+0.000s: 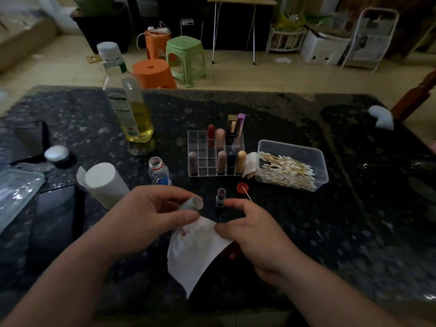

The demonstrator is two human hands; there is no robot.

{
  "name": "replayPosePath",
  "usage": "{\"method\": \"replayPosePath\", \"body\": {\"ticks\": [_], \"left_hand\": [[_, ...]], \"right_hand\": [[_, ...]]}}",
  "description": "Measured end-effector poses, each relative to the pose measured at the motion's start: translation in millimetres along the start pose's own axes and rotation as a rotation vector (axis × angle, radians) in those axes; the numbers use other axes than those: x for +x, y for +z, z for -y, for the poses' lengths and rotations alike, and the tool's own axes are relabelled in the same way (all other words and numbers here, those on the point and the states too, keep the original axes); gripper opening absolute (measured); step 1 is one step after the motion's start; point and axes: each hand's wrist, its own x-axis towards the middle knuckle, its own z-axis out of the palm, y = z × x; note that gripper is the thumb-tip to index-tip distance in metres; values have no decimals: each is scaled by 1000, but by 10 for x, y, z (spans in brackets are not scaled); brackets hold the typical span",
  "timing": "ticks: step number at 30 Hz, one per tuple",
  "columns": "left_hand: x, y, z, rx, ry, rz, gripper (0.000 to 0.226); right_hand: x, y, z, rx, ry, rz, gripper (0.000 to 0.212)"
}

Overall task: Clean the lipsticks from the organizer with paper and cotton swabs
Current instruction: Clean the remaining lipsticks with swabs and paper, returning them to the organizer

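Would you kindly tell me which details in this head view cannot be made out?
Head view: oil bottle label, too blurred to read.
Head view: cotton swab, lower end hidden inside the right hand.
Head view: right hand's lower fingers, covered by the paper it pinches.
Head view: lipstick cap in the left hand, inside too dim.
Head view: clear container, cut off by the left edge.

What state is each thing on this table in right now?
Lipstick: uncapped, upright between the hands.
Lipstick cap: off, gripped by left hand.
Paper: red-stained, touching right hand.
Cotton swab: held in right hand.
Small bottle: open, red cap off.
Oil bottle: capped.
Swab box: open.
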Motion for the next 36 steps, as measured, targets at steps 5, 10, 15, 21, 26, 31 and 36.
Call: {"method": "replayPosePath", "body": {"ticks": [5,10,15,21,26,31,36], "left_hand": [[-84,-81,26,-219,-21,52,44],[-170,-146,82,-281,6,100,48],[-191,-42,-13,-206,16,108,22],[-108,126,19,74,-55,65,22],[-5,266,49,176,-46,135,30],[69,279,98,174,-30,156,27],[116,285,146,180,-66,158,16]], "right_hand": [[-48,5,44,334,-70,-6,46],[-112,24,67,500,-30,13,43],[-174,55,71,173,-93,38,40],[190,-338,106,-736,-173,-360,13],[517,-590,-18,-931,-3,-453,22],[660,-572,-111,-1040,-4,-476,19],[722,-588,-119,-1033,-22,-471,10]]}}
